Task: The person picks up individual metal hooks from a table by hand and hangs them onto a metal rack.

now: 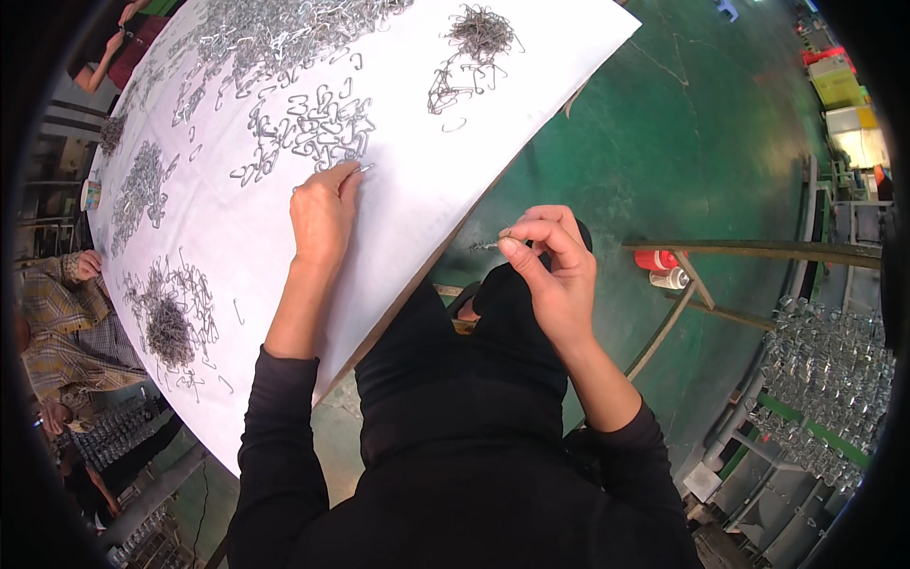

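Note:
My left hand (320, 216) is over the white-covered table, thumb and fingertips closed on a small silver metal hook (364, 168). Just beyond it lies a loose spread of bent silver metal hooks (318, 125). Off the table's edge, above my lap, my right hand (561, 270) pinches a thin, dark, wiry metal piece (484, 247) that points left; its exact kind is too small to make out.
A big heap of silver hooks (275, 33) covers the far table. Piles of thin dark wire hooks lie at far right (481, 36) and near left (169, 332). Someone in a plaid sleeve (57, 303) is at the left. A wooden bar (758, 250) and hanging metal parts (825, 379) stand right.

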Motion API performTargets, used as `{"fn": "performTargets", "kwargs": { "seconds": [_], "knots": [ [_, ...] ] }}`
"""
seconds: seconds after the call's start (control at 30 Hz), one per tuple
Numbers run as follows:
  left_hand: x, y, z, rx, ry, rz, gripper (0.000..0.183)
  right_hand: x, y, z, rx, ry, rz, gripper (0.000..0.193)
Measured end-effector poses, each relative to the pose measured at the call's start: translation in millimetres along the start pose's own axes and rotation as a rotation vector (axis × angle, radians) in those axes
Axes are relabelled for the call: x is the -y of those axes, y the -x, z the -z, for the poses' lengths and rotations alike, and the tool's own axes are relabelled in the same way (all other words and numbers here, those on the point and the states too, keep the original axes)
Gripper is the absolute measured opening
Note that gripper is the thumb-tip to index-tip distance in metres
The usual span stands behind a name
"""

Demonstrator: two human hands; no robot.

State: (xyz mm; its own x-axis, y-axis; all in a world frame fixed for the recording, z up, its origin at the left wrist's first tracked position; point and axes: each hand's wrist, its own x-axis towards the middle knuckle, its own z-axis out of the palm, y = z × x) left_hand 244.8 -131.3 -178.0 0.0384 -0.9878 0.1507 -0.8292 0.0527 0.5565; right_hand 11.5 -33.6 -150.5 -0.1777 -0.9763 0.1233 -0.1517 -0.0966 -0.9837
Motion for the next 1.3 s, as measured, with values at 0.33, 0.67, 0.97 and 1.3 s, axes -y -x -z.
{"fn": "performTargets", "kwargs": {
  "seconds": [0.33,0.67,0.97,1.3],
  "knots": [
    [-76,35,-13,0.358,1.165,0.342,0.014,1,-2,4,0.022,0.058,0.044,0.009],
    [-107,60,-13,0.268,1.135,0.199,0.015,5,-4,2,-0.031,0.096,0.085,0.010],
    [-101,59,-17,0.220,1.088,0.025,0.010,6,-6,2,-0.033,0.085,0.073,0.011],
    [-81,61,-28,0.104,0.983,-0.127,0.014,-12,-29,22,0.142,0.071,-0.069,0.014]
  ]
}}
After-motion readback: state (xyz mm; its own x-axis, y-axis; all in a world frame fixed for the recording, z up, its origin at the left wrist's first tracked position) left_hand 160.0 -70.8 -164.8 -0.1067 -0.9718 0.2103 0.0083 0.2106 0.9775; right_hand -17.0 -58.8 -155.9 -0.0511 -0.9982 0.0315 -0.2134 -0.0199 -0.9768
